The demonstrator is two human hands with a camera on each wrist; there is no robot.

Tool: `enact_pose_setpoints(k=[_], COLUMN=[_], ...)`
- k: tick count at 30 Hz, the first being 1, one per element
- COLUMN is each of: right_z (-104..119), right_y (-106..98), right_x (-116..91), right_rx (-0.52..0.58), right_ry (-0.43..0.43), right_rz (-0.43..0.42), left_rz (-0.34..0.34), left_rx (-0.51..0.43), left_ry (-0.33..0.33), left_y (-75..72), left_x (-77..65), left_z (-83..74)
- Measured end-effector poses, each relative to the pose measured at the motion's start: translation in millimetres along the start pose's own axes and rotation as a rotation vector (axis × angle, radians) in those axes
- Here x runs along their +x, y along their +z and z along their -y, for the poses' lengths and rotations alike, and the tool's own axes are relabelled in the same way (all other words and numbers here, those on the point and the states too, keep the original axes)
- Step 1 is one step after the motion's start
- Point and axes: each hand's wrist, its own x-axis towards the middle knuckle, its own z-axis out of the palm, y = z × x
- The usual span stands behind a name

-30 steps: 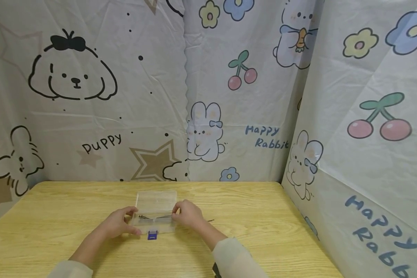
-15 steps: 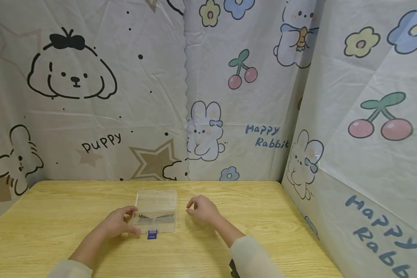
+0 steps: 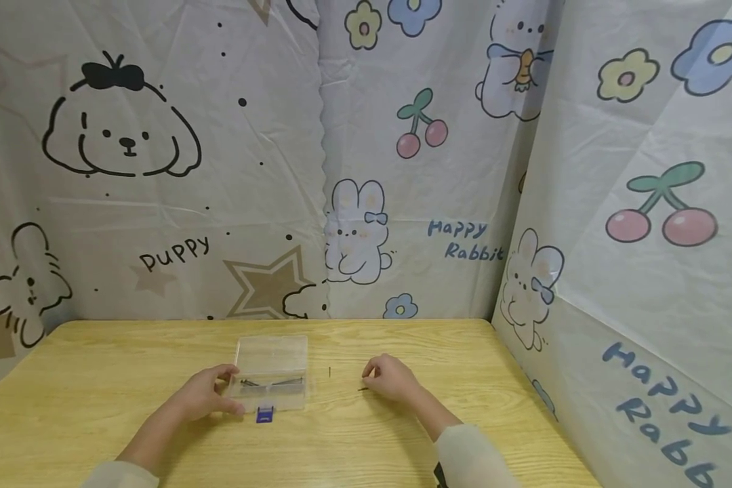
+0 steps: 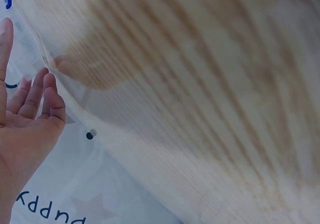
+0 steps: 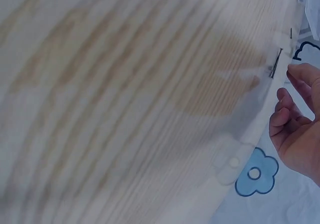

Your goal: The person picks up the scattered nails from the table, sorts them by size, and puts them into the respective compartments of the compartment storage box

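A clear plastic box (image 3: 287,404) with a blue latch (image 3: 265,415) lies with its lid (image 3: 272,354) raised at the back. Several thin dark nail-like pieces (image 3: 253,384) are inside. My left hand (image 3: 201,392) grips the box's left side, fingers toward the back and thumb at the front corner. To the right, my right hand (image 3: 393,379) is low over the table, fingertips close beside a thin dark nail-like piece (image 5: 276,63), with nothing showing between them. A second such piece (image 3: 329,372) lies between the box and that hand.
The wood-grain table (image 3: 128,352) ends at a printed cloth backdrop (image 3: 268,203) behind. A similar cloth (image 3: 634,305) closes off the right side. A dark object (image 3: 440,474) shows partly beside the right sleeve at the bottom edge.
My right hand has moved right, away from the box. A thin nail-like piece now shows on the table where its fingertips were half a second ago. The left hand keeps its place.
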Motion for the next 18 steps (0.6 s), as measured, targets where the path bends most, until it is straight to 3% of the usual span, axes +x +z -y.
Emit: enact_pose_setpoints(k=[7,18], right_z=[-12.5,-19.8], right_y=[-3.4,-3.7], right_x=[-7.7,-10.8], right_rx=[0.039,-0.024], right_ry=[0.016,-0.006], right_rz=[0.031,0.03], left_rz=[0.001,0.002], left_rx=[-0.006,-0.017], left_ry=[0.006,-0.005], left_y=[-1.1,0.3], left_x=[-2.2,1.4], left_z=[0.3,4.0])
